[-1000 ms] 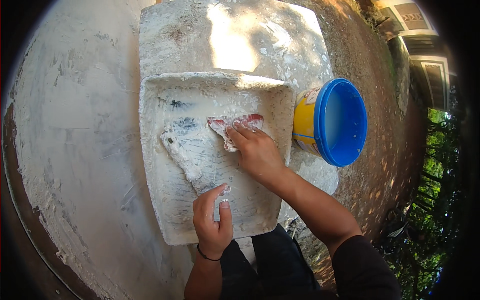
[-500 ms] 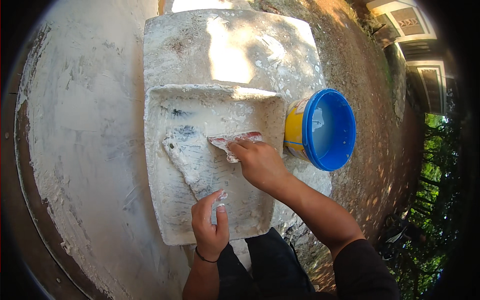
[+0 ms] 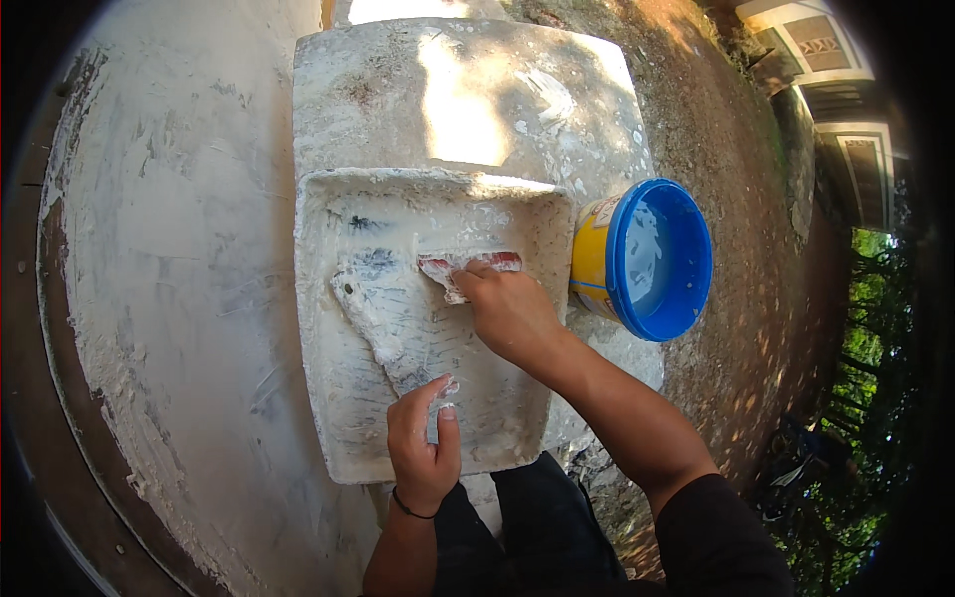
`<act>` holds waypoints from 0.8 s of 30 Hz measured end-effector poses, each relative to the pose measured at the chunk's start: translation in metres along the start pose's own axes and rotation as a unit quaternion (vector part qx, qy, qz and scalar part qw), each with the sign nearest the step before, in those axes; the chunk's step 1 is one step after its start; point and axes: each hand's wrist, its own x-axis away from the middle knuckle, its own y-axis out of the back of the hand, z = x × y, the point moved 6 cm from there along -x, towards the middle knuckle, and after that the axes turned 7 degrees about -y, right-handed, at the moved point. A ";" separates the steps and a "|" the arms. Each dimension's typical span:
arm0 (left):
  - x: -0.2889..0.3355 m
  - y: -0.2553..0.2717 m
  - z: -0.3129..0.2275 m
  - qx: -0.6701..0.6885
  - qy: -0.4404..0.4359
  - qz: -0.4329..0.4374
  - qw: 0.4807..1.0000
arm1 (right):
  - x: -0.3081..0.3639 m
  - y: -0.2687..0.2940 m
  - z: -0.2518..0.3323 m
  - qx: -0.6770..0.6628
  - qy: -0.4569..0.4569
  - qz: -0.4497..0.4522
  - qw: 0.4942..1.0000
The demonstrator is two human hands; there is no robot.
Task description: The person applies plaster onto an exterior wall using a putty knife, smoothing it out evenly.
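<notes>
My right hand point(image 3: 512, 310) grips a red spreader point(image 3: 495, 261) coated with white paste, its long edge against the bottom of a shallow tray. The tray point(image 3: 310, 328) is pale, rectangular and crusted with the same paste, with dark streaks showing through on its floor. My left hand point(image 3: 426, 448) is over the tray's near side, thumb and forefinger apart, with white paste on the fingertips and nothing in its grasp. Just beyond it lies a paste-covered scraper point(image 3: 366, 318), slanting across the tray, a hole at the far end of its handle.
A yellow bucket with a blue rim point(image 3: 619, 261) holds cloudy liquid, right of the tray. Under both is a stained, pale slab point(image 3: 368, 99), partly sunlit. A plastered grey-white surface point(image 3: 189, 298) runs along the left. Bare earth point(image 3: 736, 269) lies to the right.
My right hand has pushed the spreader slightly farther from me along the tray floor. The left hand has barely moved; the scraper still lies in its place. The liquid's surface looks more rippled.
</notes>
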 end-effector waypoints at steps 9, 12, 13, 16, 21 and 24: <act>-0.015 0.002 0.000 0.012 -0.012 -0.019 1.000 | -0.008 0.014 0.010 0.007 0.041 -0.119 0.992; -0.025 0.002 0.000 0.027 -0.010 -0.026 0.999 | -0.012 -0.002 0.007 0.016 0.042 -0.071 0.996; -0.027 0.003 -0.002 0.033 -0.012 -0.033 0.999 | -0.010 -0.002 0.007 0.014 0.038 -0.070 0.997; -0.032 0.004 -0.007 0.009 -0.043 -0.009 0.999 | -0.006 -0.002 0.006 0.004 0.029 -0.036 0.999; -0.035 0.010 -0.013 0.030 -0.025 -0.027 0.999 | 0.004 0.007 -0.002 0.012 -0.007 0.060 0.998; -0.035 0.011 -0.010 0.024 -0.029 -0.029 0.999 | 0.004 0.024 -0.003 -0.052 0.000 -0.028 0.998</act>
